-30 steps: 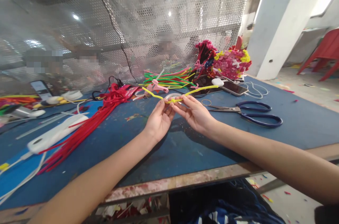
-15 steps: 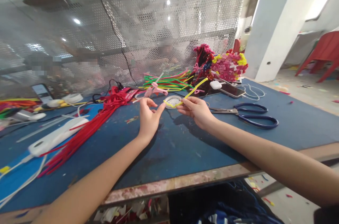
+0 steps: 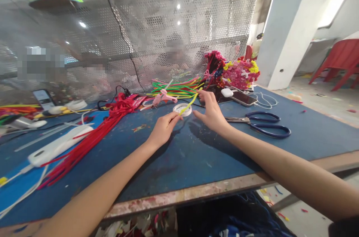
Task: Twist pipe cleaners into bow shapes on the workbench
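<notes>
My left hand (image 3: 163, 128) pinches the lower end of a folded yellow pipe cleaner (image 3: 189, 103), which rises up and to the right over a small round white container (image 3: 182, 109). My right hand (image 3: 211, 111) hovers just right of it with fingers spread, holding nothing. Its fingertips point towards a heap of green, yellow and pink pipe cleaners (image 3: 176, 87) at the back. A pink glue gun (image 3: 165, 98) lies left of that heap.
Blue-handled scissors (image 3: 262, 123) lie right of my right hand. A phone (image 3: 242, 98), white earbud case (image 3: 227, 92) and pile of finished pink and yellow flowers (image 3: 238, 70) sit behind. Red pipe cleaners (image 3: 92, 136) and a white power strip (image 3: 57, 143) lie left. A perforated screen (image 3: 168, 31) backs the blue table (image 3: 196, 154).
The yellow pipe cleaner, first stretched between both hands, was folded double. My right hand has let go and opened, reaching back; my left hand now holds it alone.
</notes>
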`<state>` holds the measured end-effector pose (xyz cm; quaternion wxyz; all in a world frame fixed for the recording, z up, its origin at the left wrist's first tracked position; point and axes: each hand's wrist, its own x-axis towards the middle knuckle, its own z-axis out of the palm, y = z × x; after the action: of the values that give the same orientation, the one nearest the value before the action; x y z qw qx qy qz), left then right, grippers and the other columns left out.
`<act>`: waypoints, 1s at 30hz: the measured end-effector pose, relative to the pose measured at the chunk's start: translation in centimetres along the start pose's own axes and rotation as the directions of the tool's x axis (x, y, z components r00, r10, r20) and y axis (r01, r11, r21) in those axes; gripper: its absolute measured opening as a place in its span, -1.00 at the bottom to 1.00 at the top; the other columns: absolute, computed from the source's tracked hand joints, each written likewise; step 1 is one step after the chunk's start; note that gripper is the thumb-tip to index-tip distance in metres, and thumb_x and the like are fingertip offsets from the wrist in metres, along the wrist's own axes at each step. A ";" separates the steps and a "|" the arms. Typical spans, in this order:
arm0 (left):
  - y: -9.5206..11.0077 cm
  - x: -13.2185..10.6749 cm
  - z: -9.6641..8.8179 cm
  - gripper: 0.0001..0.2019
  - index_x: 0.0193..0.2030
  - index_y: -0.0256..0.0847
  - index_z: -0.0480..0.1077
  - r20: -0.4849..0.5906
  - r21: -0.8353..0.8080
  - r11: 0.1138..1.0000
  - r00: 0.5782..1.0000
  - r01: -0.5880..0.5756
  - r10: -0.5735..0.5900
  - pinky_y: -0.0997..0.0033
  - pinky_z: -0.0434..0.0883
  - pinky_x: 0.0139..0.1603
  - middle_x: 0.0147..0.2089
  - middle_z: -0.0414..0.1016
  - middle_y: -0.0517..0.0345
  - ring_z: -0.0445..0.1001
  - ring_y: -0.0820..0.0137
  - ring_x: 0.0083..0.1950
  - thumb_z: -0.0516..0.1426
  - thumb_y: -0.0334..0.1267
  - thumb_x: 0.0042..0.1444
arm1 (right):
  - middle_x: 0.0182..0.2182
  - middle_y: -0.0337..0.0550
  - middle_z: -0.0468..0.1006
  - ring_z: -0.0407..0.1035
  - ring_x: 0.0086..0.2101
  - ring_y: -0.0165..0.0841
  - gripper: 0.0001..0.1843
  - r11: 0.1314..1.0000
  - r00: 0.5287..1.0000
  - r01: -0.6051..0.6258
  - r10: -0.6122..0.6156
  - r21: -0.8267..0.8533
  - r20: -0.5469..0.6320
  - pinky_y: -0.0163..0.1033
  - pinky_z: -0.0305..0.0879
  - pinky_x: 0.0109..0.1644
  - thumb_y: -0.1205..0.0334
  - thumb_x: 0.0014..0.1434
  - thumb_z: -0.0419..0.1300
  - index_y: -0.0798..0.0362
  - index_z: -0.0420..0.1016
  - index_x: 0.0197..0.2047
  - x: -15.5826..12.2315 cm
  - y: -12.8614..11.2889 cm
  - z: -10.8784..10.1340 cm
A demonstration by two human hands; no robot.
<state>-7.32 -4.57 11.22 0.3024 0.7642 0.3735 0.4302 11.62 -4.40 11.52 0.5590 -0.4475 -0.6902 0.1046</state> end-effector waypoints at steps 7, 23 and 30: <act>0.0 0.1 -0.3 -0.84 -0.31 -0.16 0.39 0.001 0.052 0.996 0.998 -0.065 0.066 0.52 0.06 -0.50 -0.58 0.22 0.30 0.14 0.49 -0.56 0.04 -0.18 0.09 | -0.41 -0.16 0.47 0.37 -0.30 -0.34 -0.76 0.987 0.869 0.041 -0.112 0.156 0.482 -0.20 0.25 -0.16 0.16 0.15 0.03 0.09 0.42 -0.41 0.8 0.2 -0.5; -0.6 1.1 -1.5 -0.77 -0.36 -0.25 0.50 -0.263 0.319 0.937 0.936 -0.144 0.233 0.49 0.18 -0.44 -0.53 0.28 0.20 0.23 0.50 -0.49 0.08 -0.18 0.07 | -0.71 -0.39 0.18 -0.21 -0.77 -0.66 -0.87 0.266 0.507 -0.862 0.432 0.432 0.746 -0.55 -0.31 -0.75 0.41 0.17 -0.07 0.14 0.25 -0.37 -1.4 -4.2 1.4; 2.0 -0.2 1.9 -0.54 -0.30 -0.28 0.43 0.034 -0.738 0.593 0.895 0.323 -0.446 0.63 0.01 -0.72 -0.70 0.14 0.41 0.03 0.67 -0.72 0.30 0.00 -0.32 | -0.72 -0.42 0.21 -0.24 -0.75 -0.67 -0.97 0.159 0.425 -0.896 0.041 0.414 0.904 -0.62 -0.23 -0.76 0.30 0.13 0.12 0.07 0.33 -0.34 -2.5 -4.6 1.2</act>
<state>-5.08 -6.11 11.85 0.6357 0.4456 0.3501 0.5241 8.24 -8.45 12.37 0.2926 -0.1969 -0.4523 0.8191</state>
